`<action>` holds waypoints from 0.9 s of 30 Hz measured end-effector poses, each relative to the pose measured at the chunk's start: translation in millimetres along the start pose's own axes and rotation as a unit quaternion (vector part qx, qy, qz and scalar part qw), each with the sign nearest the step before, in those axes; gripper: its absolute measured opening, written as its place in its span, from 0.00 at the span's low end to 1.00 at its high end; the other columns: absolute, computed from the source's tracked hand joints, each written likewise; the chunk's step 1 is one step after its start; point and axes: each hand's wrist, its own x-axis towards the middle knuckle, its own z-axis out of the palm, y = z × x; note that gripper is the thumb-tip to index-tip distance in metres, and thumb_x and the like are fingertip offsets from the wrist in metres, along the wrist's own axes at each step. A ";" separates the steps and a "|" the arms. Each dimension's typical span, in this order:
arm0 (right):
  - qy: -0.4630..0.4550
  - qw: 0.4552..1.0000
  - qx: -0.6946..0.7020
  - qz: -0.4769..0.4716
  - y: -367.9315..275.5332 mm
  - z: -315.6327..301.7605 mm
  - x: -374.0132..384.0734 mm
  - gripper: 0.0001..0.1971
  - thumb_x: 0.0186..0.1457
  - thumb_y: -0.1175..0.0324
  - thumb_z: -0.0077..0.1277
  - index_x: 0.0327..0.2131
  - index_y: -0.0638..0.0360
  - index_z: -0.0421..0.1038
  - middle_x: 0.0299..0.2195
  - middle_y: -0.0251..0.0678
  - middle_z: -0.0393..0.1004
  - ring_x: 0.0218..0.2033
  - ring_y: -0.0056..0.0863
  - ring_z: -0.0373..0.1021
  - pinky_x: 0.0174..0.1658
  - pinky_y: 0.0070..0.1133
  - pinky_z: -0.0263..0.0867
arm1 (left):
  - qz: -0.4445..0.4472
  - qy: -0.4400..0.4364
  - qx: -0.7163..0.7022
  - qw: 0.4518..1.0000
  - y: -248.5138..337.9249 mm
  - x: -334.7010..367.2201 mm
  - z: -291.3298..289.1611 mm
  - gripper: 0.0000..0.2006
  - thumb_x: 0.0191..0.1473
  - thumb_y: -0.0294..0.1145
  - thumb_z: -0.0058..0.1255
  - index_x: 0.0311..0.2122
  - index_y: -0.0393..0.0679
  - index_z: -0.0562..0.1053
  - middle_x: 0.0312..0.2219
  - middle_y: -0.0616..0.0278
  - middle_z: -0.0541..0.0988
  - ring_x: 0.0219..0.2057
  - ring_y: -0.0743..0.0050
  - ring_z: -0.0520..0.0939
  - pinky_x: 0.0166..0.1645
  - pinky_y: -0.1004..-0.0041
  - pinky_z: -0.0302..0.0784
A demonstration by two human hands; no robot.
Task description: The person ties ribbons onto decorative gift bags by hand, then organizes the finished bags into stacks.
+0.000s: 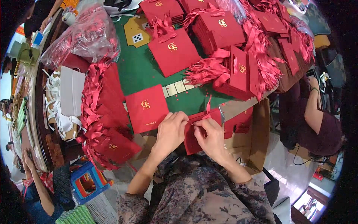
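At the near edge of the green tabletop [138, 76], a red paper gift bag [192, 145] lies under both my hands. My left hand [170, 130] is closed, its curled fingertips at the bag's left edge; the exact grip is partly hidden. My right hand [212, 139] pinches a red ribbon [208, 105] at the bag's upper part, and one ribbon end sticks up above the fingers. Just left of my left hand lies another flat red bag [138, 118] with gold lettering.
Beyond my hands are stacks of red bags [218, 31] with ribbon handles. More ribboned bags [112, 127] pile up at left, beside white bags [71, 91]. A cardboard box [263, 138] stands near right. Other people [317, 115] sit on both sides.
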 end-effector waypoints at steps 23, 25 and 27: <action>0.022 0.999 0.018 -0.031 -3.7 -5.1 6.0 0.06 0.47 0.76 0.60 0.32 0.62 0.75 0.26 0.42 0.73 0.27 0.40 0.73 0.31 0.30 0.68 | -0.120 -0.067 -0.177 0.975 1.0 -0.9 -9.1 0.05 0.58 0.23 0.51 0.40 0.37 0.71 0.26 0.61 0.77 0.29 0.79 0.78 0.34 0.75 0.73; 0.012 1.000 0.002 -0.027 -5.7 -6.3 7.5 0.07 0.47 0.76 0.60 0.32 0.62 0.75 0.26 0.41 0.73 0.27 0.40 0.73 0.31 0.30 0.68 | -0.110 -0.066 -0.160 0.979 4.0 -0.3 -9.7 0.05 0.58 0.23 0.51 0.40 0.37 0.71 0.26 0.59 0.77 0.28 0.76 0.79 0.33 0.74 0.74; 0.010 1.000 -0.002 -0.024 -6.7 -5.3 7.8 0.07 0.46 0.77 0.60 0.31 0.62 0.74 0.26 0.41 0.73 0.28 0.40 0.73 0.31 0.31 0.68 | -0.108 -0.054 -0.156 0.980 3.9 -1.9 -8.1 0.05 0.57 0.22 0.51 0.39 0.37 0.71 0.25 0.56 0.77 0.28 0.72 0.80 0.33 0.71 0.75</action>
